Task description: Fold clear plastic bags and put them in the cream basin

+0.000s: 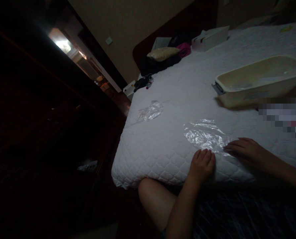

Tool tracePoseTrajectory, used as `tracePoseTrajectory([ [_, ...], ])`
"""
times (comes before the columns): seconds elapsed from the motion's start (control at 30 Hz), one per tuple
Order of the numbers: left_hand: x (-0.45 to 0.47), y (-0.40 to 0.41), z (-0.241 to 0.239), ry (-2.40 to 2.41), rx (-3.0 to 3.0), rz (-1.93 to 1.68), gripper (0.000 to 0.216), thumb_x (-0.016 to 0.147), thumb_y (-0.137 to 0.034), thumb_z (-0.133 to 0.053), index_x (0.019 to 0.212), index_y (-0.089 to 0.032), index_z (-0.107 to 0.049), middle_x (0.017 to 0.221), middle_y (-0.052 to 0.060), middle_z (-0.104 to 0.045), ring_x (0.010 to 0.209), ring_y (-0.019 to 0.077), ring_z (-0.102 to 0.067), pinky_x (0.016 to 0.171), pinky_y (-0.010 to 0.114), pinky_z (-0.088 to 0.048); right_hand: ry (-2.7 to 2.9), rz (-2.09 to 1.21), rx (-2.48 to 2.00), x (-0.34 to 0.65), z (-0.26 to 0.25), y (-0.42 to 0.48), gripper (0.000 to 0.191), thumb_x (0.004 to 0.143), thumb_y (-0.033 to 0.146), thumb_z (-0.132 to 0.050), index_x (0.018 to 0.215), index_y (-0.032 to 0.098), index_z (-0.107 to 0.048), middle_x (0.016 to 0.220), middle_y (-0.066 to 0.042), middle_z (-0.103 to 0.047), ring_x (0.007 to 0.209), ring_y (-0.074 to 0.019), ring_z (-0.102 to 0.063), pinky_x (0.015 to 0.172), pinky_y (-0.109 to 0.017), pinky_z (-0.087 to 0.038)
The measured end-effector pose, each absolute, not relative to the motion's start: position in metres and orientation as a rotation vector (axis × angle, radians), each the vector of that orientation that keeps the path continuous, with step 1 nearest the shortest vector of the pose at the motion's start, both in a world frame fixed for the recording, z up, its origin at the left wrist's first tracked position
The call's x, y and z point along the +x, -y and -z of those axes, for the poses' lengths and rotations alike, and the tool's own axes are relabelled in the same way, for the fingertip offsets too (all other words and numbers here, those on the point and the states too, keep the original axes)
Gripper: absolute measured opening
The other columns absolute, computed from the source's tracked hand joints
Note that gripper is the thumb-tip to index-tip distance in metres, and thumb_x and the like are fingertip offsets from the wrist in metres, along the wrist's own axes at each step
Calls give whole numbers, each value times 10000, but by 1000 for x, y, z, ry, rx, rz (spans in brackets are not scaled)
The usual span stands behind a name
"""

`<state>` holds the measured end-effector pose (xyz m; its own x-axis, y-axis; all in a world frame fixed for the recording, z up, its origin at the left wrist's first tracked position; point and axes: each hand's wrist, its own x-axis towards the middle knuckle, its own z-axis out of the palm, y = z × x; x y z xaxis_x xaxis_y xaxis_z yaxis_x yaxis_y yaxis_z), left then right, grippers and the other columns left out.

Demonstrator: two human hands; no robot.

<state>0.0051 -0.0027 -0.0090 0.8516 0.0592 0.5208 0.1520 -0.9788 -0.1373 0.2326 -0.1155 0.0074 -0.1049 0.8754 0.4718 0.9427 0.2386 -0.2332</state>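
Observation:
A clear plastic bag (205,134), crinkled and shiny, lies on the white quilted bed cover. My left hand (203,164) rests palm down at the bag's near edge, its fingers slightly bent and lying on the cover and the film. From the right, my right hand (246,151) reaches in with fingers stretched out, the tips touching the bag's right edge. Its thumb is hidden beneath. Farther left on the bed lies a second clear plastic bag (150,111), apart from both hands.
A cream plastic tub (252,94) with a grey handle stands on the bed (167,159) at right, beside a blurred-out item. A pillow (164,54), a pink roll (184,49) and a white box (210,39) are at the far end. Dark furniture fills the left.

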Motion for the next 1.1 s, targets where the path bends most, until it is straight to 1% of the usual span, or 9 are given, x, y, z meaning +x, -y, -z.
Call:
tracePoseTrajectory([
  [0.13,6,3,7,167,-2852,820,286,910,-144,-425,1078,-142,-655,1146,123,-665,1143,230,-602,923,417,-550,2048,132,-1647,226,-3,118,310,881,204,-423,1037,256,-685,952,-65,-724,866,-212,-662,890,-466,-438],
  [0.27,6,0,8,178,-2832,839,257,895,-160,-466,1065,-92,-645,1118,140,-668,1127,233,-606,944,404,-536,2029,160,-1638,228,-10,119,314,872,202,-424,1037,226,-690,972,-91,-721,890,-230,-661,891,-471,-447],
  [0.4,6,0,9,182,-2844,785,275,898,-151,-455,1096,-111,-641,1160,141,-657,1164,233,-589,951,409,-542,1995,120,-1673,234,-17,119,289,866,227,-458,1023,221,-700,974,-102,-717,889,-232,-654,845,-435,-482],
  [0.57,4,5,2,179,-2831,616,372,926,-113,-344,1136,-173,-644,1282,112,-601,1231,250,-550,931,457,-555,1998,161,-1612,232,-19,121,321,862,183,-421,1004,198,-709,956,-113,-720,876,-227,-660,743,-367,-526],
  [0.63,5,7,0,145,-2823,569,389,928,-97,-327,1149,-155,-641,1280,116,-602,1222,248,-559,936,437,-553,2021,158,-1577,230,-17,121,334,856,160,-413,1006,198,-709,955,-113,-722,866,-221,-667,732,-360,-534],
  [0.77,8,5,0,79,-2822,515,376,933,-94,-328,1142,-91,-641,1210,135,-640,1166,233,-601,978,384,-527,2023,208,-1527,227,-15,119,317,849,158,-435,1003,203,-708,957,-98,-728,857,-217,-680,722,-354,-550],
  [0.87,9,2,4,34,-2818,472,391,939,-92,-310,1163,-75,-630,1207,135,-643,1159,233,-605,1000,397,-509,2040,240,-1487,225,-20,116,290,869,196,-440,980,202,-707,923,-84,-734,815,-213,-687,696,-352,-553],
  [0.97,8,1,7,38,-2798,476,404,942,-92,-302,1203,-73,-610,1227,135,-633,1179,228,-590,1018,379,-489,2051,224,-1473,224,-28,113,282,893,253,-436,963,209,-706,893,-78,-736,792,-212,-687,686,-355,-547],
  [1.1,8,2,7,36,-2757,432,426,936,-85,-292,1238,-100,-592,1244,137,-621,1185,254,-585,1003,445,-495,2023,140,-1511,222,-29,113,293,899,323,-437,956,226,-708,888,-75,-735,804,-217,-680,714,-380,-532],
])
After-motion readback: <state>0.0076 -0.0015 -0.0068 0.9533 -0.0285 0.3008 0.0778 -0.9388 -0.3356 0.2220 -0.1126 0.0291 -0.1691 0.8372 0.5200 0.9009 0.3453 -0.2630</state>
